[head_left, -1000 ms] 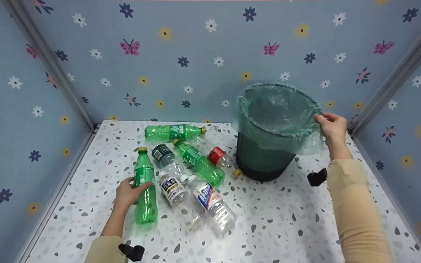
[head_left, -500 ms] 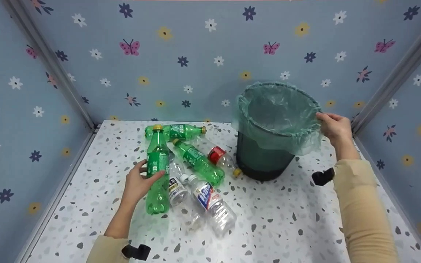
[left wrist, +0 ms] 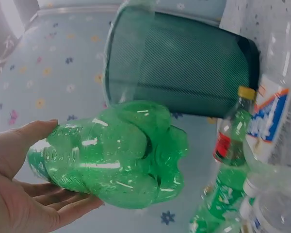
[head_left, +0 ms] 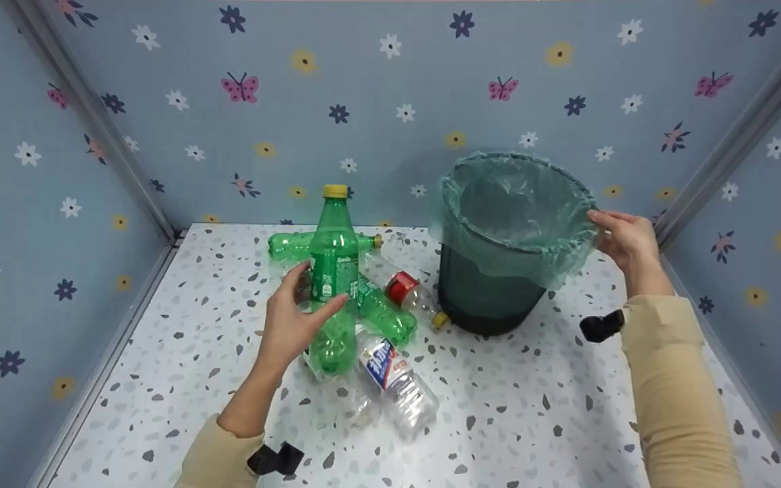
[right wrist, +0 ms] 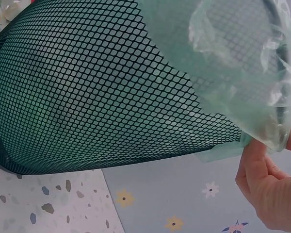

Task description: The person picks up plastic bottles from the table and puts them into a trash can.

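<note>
My left hand grips a green plastic soda bottle with a yellow cap, held upright over the other bottles. In the left wrist view the bottle's lobed base points away from the palm. My right hand pinches the rim of a dark green mesh wastebasket on its right side. A thin green bin liner is folded over that rim; the right wrist view shows thumb and fingers on either side of the rim and liner.
Below the held bottle lie two more green bottles, a red-labelled bottle against the basket and a clear bottle with a blue-and-white label. Other clear bottles are partly hidden. Patterned walls enclose the speckled table.
The left hand has lifted the green bottle off the table and carried it rightward over the pile. The right hand stays at the basket rim, shifted very slightly right.
</note>
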Demonstrator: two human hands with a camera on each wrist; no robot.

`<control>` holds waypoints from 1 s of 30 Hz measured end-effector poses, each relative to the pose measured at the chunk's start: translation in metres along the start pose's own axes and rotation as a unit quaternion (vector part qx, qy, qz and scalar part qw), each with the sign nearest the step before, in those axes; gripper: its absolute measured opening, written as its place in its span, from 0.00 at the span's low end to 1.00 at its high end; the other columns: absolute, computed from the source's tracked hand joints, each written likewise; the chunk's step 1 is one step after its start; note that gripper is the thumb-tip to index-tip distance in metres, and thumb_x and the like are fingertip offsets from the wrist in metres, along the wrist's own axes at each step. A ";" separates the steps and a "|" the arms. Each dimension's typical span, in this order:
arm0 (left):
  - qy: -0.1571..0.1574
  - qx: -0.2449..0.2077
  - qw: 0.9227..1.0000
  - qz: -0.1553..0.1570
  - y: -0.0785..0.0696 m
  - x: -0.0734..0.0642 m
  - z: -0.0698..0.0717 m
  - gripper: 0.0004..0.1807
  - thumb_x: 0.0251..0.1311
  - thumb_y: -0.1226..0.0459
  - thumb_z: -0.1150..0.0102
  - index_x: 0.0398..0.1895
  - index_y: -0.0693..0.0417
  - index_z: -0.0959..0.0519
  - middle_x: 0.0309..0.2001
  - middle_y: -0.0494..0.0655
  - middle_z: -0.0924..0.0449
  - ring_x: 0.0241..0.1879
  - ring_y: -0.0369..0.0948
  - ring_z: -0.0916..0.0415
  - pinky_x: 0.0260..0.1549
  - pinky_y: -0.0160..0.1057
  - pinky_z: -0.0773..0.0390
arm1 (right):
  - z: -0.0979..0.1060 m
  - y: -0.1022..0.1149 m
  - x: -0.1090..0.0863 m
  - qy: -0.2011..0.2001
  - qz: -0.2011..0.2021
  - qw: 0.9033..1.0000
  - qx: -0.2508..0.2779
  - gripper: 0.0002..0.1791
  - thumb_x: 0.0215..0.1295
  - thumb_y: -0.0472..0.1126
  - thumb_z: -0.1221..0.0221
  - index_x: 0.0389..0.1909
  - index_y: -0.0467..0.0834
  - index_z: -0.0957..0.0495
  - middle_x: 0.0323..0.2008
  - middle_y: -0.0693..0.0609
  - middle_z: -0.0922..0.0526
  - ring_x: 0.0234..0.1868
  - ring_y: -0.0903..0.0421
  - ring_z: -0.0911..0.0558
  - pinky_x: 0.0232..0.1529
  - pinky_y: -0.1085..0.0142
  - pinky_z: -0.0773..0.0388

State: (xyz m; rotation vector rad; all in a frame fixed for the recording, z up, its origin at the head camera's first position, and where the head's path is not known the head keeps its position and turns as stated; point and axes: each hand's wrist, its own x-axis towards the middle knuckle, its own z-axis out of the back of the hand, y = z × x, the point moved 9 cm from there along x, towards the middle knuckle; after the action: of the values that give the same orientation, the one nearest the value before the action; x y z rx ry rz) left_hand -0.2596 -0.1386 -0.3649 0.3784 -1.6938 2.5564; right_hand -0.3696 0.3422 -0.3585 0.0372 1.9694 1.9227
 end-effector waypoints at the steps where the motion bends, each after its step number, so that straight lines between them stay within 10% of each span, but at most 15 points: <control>1: -0.004 -0.010 1.000 -0.009 -0.006 0.001 -0.002 0.44 0.44 0.57 0.33 0.63 0.64 0.43 0.53 0.62 0.32 0.51 0.51 0.32 0.47 0.46 0.30 | 0.000 0.000 0.000 -0.001 -0.002 1.000 0.000 0.38 0.52 0.43 0.38 0.63 0.37 0.41 0.47 0.54 0.33 0.32 0.62 0.26 0.44 0.67 0.29; 15: -0.010 -0.091 0.989 -0.118 -0.092 0.039 -0.048 0.41 0.45 0.57 0.33 0.61 0.59 0.41 0.47 0.53 0.29 0.41 0.43 0.27 0.34 0.38 0.24 | 0.003 -0.001 -0.003 -0.007 -0.014 1.000 -0.001 0.23 0.52 0.42 0.38 0.50 0.41 0.30 0.43 0.53 0.30 0.38 0.60 0.25 0.47 0.64 0.28; 22: -0.016 -0.109 0.981 -0.160 -0.131 0.059 -0.072 0.39 0.46 0.58 0.35 0.61 0.60 0.42 0.50 0.53 0.32 0.46 0.41 0.31 0.38 0.37 0.27 | 0.001 0.001 -0.002 -0.011 -0.014 1.000 -0.004 0.31 0.53 0.42 0.38 0.58 0.38 0.34 0.42 0.52 0.30 0.31 0.62 0.23 0.30 0.72 0.24; 30: -0.031 -0.115 0.979 -0.167 -0.169 0.084 -0.097 0.40 0.47 0.57 0.36 0.60 0.59 0.45 0.52 0.52 0.34 0.48 0.41 0.33 0.40 0.34 0.28 | 0.002 0.000 0.001 -0.029 -0.004 0.999 -0.027 0.34 0.54 0.43 0.40 0.61 0.38 0.38 0.44 0.54 0.32 0.43 0.59 0.28 0.54 0.59 0.34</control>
State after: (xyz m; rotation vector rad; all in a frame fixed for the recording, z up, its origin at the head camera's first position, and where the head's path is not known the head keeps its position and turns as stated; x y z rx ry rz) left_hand -0.3276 0.0095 -0.2296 0.6683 -1.7475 2.1082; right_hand -0.3700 0.3441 -0.3588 0.0705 1.8767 1.9457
